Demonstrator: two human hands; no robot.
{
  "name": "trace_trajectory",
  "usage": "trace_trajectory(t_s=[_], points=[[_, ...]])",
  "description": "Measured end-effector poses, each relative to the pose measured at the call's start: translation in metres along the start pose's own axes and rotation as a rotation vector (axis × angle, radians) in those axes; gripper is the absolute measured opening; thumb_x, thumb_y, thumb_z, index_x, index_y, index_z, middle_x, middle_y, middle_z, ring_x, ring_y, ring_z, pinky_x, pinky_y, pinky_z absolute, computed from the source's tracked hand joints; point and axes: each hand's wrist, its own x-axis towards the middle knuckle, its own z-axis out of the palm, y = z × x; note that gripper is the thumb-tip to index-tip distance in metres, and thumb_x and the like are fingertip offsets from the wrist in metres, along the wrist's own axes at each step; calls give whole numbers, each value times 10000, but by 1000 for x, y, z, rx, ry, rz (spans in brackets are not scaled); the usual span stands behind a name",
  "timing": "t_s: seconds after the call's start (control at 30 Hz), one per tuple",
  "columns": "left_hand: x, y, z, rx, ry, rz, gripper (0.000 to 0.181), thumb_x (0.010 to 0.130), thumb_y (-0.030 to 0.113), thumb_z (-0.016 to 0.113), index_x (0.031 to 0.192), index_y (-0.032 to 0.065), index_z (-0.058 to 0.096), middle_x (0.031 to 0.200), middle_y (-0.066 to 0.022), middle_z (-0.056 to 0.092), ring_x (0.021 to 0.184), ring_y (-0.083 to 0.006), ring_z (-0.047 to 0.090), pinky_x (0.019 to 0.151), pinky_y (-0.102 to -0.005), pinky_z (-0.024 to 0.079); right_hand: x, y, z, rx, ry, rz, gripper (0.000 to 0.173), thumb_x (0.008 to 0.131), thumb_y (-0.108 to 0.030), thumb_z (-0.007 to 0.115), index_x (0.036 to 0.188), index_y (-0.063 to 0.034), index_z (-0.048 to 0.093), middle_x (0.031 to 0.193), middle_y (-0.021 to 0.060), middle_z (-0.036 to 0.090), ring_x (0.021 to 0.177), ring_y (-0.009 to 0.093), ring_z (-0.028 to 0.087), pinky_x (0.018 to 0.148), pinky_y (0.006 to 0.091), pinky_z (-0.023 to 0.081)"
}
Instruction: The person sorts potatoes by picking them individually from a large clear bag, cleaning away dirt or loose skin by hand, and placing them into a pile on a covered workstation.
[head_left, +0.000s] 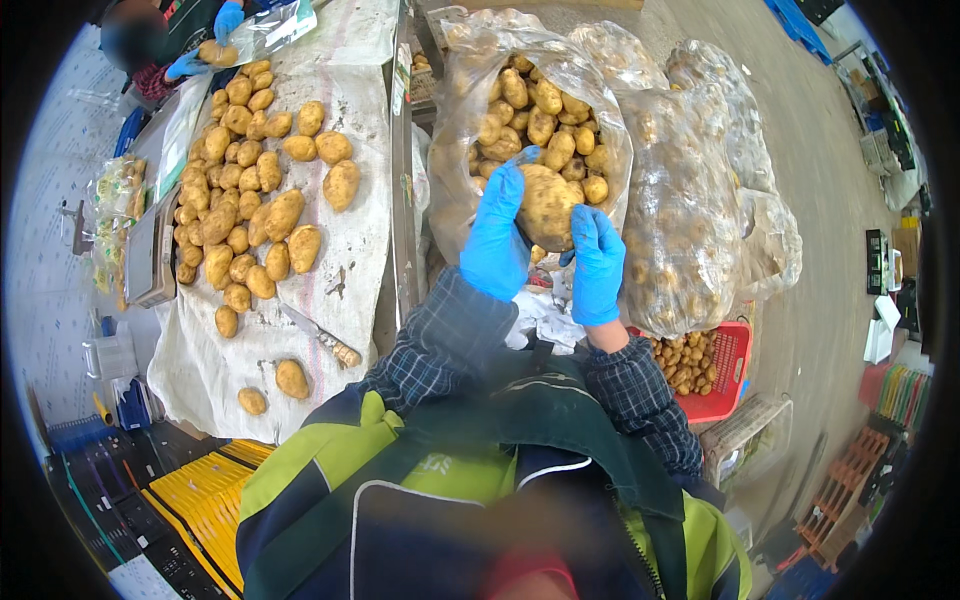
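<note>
A large potato (547, 208) is held up between both my hands, above the mouth of an open clear plastic sack (457, 112) full of potatoes. My left hand (498, 232), in a blue glove, grips its left side. On the potato's lower right edge are the fingers of my right hand (596, 259), also in a blue glove. To the left, a pile of potatoes (225, 191) lies on a table covered with white woven sacking (352, 247). A knife (322, 336) rests on that sacking, near two separate potatoes.
A co-worker's gloved hands (202, 45) hold a potato and a clear bag at the top left. A scale (150, 259) stands beside the pile. Filled plastic sacks (675, 210) stand at right, above a red crate (739, 360) of small potatoes. A metal table edge (403, 187) runs between.
</note>
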Motion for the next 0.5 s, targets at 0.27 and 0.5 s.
trace_trajectory(t_s=[0.27,0.5], points=[[-1,-3,-4,88,177,197,256,861,235,506,1057,72,528,992,-60,551,901,-174,553,791,-323,481,2,1,20,14,-14,-141,129,855,-140,573,791,-28,558,707,-34,461,638,36,383,567,193,344],[3,-11,-16,-123,145,65,281,864,256,500,1061,55,514,940,-74,562,867,-179,565,768,-325,496,12,16,24,283,62,-118,153,875,-145,537,783,-23,550,654,-52,436,611,27,355,529,187,311]])
